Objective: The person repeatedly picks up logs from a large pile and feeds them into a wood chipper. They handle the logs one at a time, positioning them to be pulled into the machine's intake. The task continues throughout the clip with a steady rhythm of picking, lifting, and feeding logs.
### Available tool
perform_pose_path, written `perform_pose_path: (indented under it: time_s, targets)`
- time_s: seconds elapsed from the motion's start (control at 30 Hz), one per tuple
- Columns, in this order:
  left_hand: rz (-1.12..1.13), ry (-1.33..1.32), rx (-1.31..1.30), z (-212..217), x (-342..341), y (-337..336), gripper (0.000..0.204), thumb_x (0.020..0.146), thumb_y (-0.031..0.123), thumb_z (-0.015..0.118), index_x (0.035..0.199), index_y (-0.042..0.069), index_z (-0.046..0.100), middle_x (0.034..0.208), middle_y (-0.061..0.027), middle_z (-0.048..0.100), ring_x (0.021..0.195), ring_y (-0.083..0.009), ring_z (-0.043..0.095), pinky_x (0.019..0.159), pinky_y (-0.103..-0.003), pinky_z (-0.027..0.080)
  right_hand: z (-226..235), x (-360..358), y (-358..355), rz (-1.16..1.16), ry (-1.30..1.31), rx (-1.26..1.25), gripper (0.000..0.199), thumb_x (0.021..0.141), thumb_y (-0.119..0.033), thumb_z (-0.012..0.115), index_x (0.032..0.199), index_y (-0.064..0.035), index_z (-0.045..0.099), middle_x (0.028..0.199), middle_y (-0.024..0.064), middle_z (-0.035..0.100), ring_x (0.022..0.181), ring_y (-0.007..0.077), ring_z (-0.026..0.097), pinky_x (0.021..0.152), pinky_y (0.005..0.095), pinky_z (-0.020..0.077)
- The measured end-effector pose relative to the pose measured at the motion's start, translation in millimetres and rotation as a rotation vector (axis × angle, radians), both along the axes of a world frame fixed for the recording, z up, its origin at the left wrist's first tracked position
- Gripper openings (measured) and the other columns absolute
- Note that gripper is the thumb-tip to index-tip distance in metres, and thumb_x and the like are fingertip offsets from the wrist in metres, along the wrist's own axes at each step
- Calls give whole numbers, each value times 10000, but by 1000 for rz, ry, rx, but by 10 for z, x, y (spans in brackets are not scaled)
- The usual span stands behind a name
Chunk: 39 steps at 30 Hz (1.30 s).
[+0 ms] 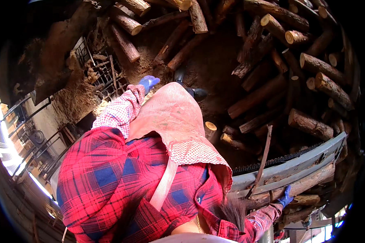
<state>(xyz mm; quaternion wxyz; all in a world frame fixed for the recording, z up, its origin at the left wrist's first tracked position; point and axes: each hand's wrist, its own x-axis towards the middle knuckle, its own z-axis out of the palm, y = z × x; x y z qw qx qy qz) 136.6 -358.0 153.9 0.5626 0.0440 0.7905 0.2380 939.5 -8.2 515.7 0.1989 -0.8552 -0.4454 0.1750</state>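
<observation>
My left hand [149,82], in a blue-purple glove, hangs in front of the pinkish apron [170,109]. Its fingers look stretched out, with nothing seen in them. Reaching far to the right, my right hand [286,197] in a blue glove lies against a long log [312,180], fingers spread on its bark. That log rests along the outer side of a grey metal trough edge [288,172]. Part of the right palm is hidden. A thin stick [265,156] leans across the metal edge, left of my right hand.
Cut logs [257,95] lie heaped ahead and to the right, with several more [127,44] at the far left. A metal grid [109,77] with bark scraps is beyond my left hand. My dark shoe [198,94] stands on brown ground. Metal railings [32,117] run at the left.
</observation>
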Motion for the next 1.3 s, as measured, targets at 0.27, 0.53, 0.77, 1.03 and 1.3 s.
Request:
perform_pose_path:
  time_s: [0.27,0.53,0.77,1.03,1.3]
  targets:
    - [-158,-37,-243,-707,-497,-92,590,755,371,734,1187,3,570,926,-73,649,701,-176,587,642,-309,482,-1247,-4217,-2,573,-32,116,781,790,-270,756,1368,36,329,1262,191,487,1123,285,495,1017,390,388]
    - [336,-67,-154,-2669,-766,140,877,717,321,796,1377,-44,349,1371,-201,445,1210,-264,482,1003,-333,392,-6105,-6281,-850,469,538,-900,1042,627,-384,871,1384,66,313,1272,174,488,1119,252,511,939,336,435]
    - [-469,537,-400,-4293,-1349,742,1059,676,556,742,1446,36,234,1439,-228,346,1329,-381,341,1096,-441,302,-8216,-7599,-1548,46,1030,-918,750,711,-217,826,1293,79,456,1241,138,553,1067,217,552,931,343,448]
    - [-601,495,-347,-4773,-1525,637,1121,592,634,730,1415,23,276,1376,-281,382,1240,-418,420,1028,-473,369,-8748,-7374,-1718,191,943,-671,415,765,-119,770,1145,-42,622,1094,40,626,971,157,592,829,290,489]
    - [82,-369,134,-2756,-1254,520,745,713,425,733,1253,-30,496,1131,-180,609,1040,-261,602,928,-364,475,-6464,-6742,-1256,47,1172,-793,432,844,-127,668,1218,36,527,1161,139,614,1060,224,606,962,373,477]
